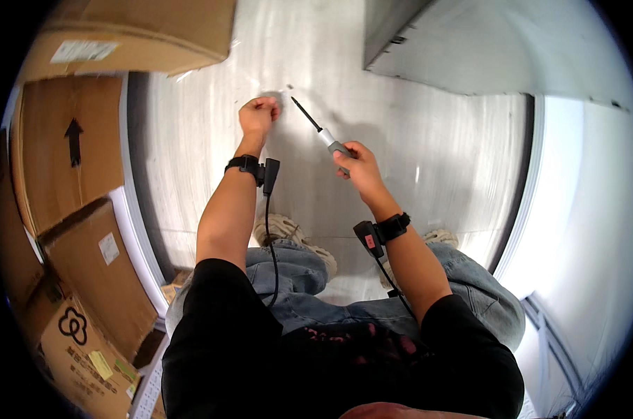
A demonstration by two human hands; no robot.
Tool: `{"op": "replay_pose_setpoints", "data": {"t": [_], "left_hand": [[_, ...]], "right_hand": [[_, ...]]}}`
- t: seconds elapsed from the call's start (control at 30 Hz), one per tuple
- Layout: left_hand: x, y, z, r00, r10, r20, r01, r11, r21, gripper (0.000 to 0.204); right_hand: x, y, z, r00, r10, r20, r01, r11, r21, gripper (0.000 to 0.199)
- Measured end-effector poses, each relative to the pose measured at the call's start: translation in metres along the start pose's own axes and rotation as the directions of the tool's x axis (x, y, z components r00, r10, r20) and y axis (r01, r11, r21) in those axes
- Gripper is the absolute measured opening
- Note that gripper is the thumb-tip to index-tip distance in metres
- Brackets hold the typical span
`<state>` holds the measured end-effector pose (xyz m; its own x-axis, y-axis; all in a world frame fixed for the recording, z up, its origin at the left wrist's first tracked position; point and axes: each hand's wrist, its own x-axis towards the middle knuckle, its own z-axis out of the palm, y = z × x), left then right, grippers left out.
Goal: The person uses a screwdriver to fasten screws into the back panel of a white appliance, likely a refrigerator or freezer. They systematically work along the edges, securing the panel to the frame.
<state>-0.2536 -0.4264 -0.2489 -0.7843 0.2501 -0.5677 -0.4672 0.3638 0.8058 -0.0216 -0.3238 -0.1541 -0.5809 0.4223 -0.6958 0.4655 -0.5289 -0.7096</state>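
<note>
My right hand (360, 167) is wrapped round the grey and white handle of a screwdriver (325, 135). The dark shaft slants up and to the left, its tip close to my left hand (256, 115). The fingers of that left hand are curled and pressed together, and anything between them is too small or hidden to make out. Just beyond the screwdriver tip, a tiny dark piece (290, 86) shows against the pale floor (428, 150). Each wrist wears a black strap with a small black device and a cable.
Cardboard boxes (72, 146) are stacked along the left side, with another large carton (142, 31) at the far left. A big grey panel-sided object (470, 49) stands at the far right. White wall edging (540, 167) runs down the right. My shoes (295, 237) are below my hands.
</note>
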Motion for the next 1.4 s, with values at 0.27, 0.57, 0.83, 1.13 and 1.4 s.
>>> {"op": "replay_pose_setpoints", "data": {"t": [0.27, 0.57, 0.83, 1.13, 1.4], "left_hand": [[-0.042, 0.027, 0.125, 0.859, -0.137, 0.493, 0.286, 0.928, -0.24, 0.017], [-0.047, 0.015, 0.146, 0.732, -0.083, 0.676, 0.476, 0.772, -0.421, 0.021], [-0.036, 0.004, 0.139, 0.709, -0.082, 0.7, 0.531, 0.715, -0.455, 0.022], [-0.033, 0.009, 0.137, 0.711, -0.054, 0.701, 0.504, 0.734, -0.454, 0.026], [-0.031, 0.014, 0.13, 0.767, -0.136, 0.627, 0.467, 0.789, -0.4, 0.027]], "right_hand": [[-0.008, 0.023, -0.074, 0.982, -0.016, -0.19, 0.048, 0.985, 0.166, 0.018], [-0.023, 0.035, -0.089, 0.958, -0.084, -0.274, 0.15, 0.962, 0.228, 0.02], [-0.019, 0.04, -0.085, 0.961, -0.1, -0.258, 0.154, 0.968, 0.2, 0.019], [-0.006, 0.039, -0.079, 0.947, -0.154, -0.281, 0.188, 0.977, 0.1, 0.019], [-0.01, 0.029, -0.075, 0.84, -0.412, -0.354, 0.276, 0.884, -0.377, 0.022]]}}
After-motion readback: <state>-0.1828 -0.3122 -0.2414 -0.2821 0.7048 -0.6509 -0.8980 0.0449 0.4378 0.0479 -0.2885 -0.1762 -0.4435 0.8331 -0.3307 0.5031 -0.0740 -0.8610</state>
